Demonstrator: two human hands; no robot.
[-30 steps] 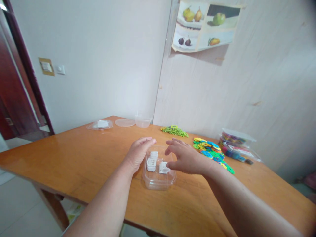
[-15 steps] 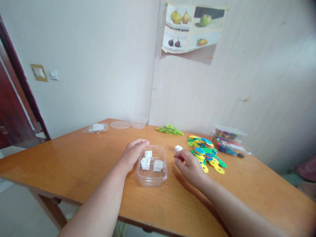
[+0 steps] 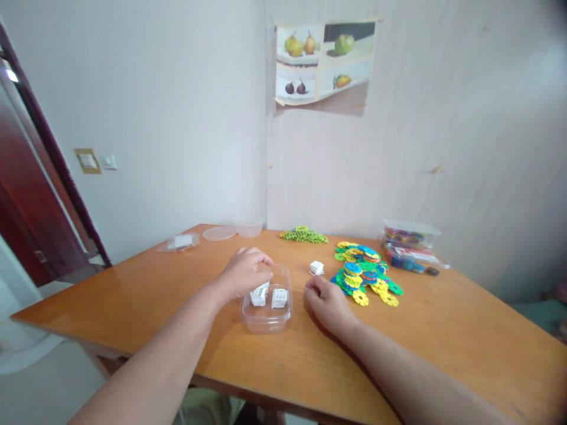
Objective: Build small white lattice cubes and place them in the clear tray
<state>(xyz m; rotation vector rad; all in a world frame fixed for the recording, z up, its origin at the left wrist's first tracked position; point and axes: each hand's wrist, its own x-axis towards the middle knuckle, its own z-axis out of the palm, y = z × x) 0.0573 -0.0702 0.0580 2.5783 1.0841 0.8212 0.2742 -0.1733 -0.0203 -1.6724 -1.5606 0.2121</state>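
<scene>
A clear plastic container (image 3: 268, 324) stands on the table in front of me, holding stacks of small white pieces (image 3: 279, 298). My left hand (image 3: 248, 273) reaches over its back left part, thumb and forefinger apart; it hides the rear stack that lay there. Whether the fingertips touch that stack is hidden. My right hand (image 3: 325, 301) rests on the table to the right of the container, fingers curled in, with nothing visible in them. Just beyond its knuckles lies another small white stack (image 3: 316, 268), apart from the hand.
Yellow, green and blue notched discs (image 3: 367, 271) lie heaped at the right. Behind are a green pile (image 3: 305, 235), a clear bowl (image 3: 248, 228) and a round lid (image 3: 220, 233). A clear lid with white pieces (image 3: 179, 242) sits left; filled clear boxes (image 3: 416, 257) are far right.
My left hand has moved from the container's left side to over its inside. My right hand has drawn slightly back from the loose white stack and curled in. The view has shifted a little.
</scene>
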